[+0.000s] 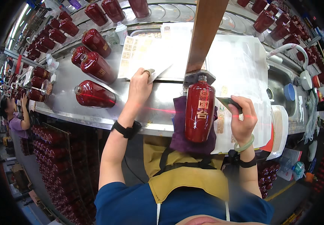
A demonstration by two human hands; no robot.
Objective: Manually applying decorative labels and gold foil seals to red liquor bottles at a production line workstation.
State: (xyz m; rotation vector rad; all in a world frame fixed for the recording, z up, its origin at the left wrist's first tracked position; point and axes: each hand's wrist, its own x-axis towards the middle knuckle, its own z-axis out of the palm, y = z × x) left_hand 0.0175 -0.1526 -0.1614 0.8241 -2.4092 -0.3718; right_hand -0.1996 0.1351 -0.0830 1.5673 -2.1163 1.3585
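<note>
Here the red glazed bottle [200, 112] lies on a purple cloth [179, 131] at the table [94, 116] edge; likely heavy, slick and fragile, best held round its body. Left hand [139, 87] pinches a label sheet [143, 56]; right hand [243, 116] grips a dark flat tool [227, 103] beside the bottle.

Ahead of my fingers runs a long steel workbench [68, 105], shiny and curved by the lens. Beyond my fingertips a brown wooden post [207, 33] rises from a metal foot. Off past my right fingers a steel sink [282, 105] is sunk in the bench, with a white tap [289, 48] arching over it. Far left of my fingers, strip lights [21, 20] glow along the ceiling. Below my fingers the floor [30, 168] is dim grey.
</note>
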